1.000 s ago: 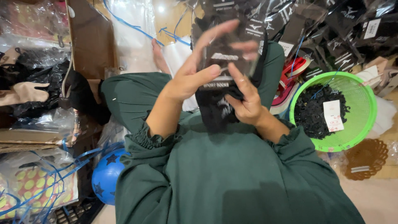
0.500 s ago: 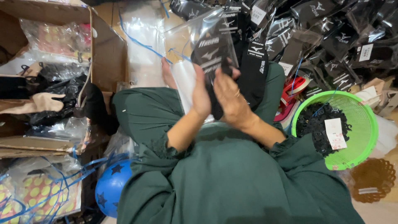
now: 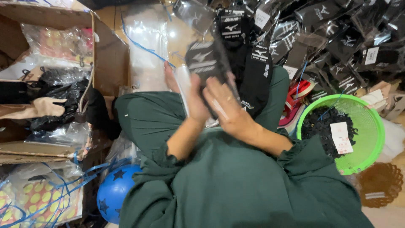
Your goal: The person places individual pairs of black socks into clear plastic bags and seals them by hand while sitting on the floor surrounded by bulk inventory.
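Head view: both hands were raised over the lap of a seated person in a dark green garment; the left hand and the right hand were closed together around a pair of black socks with a banded paper label, the left palm pressed against one side and the right fingers curled over the other; motion blur hid the exact finger positions. The held socks stood upright, just above the knees, in front of a second hanging pair of black socks that draped over the right leg. A heap of bagged black socks lay beyond the right hand, well apart from it; a green plastic basket sat near the right elbow and contained dark items and a white tag. A stack of clear plastic bags lay on the floor beyond the left knee; an open cardboard box with wrapped goods stood further left. A blue ball with dark stars rested beside the left thigh.
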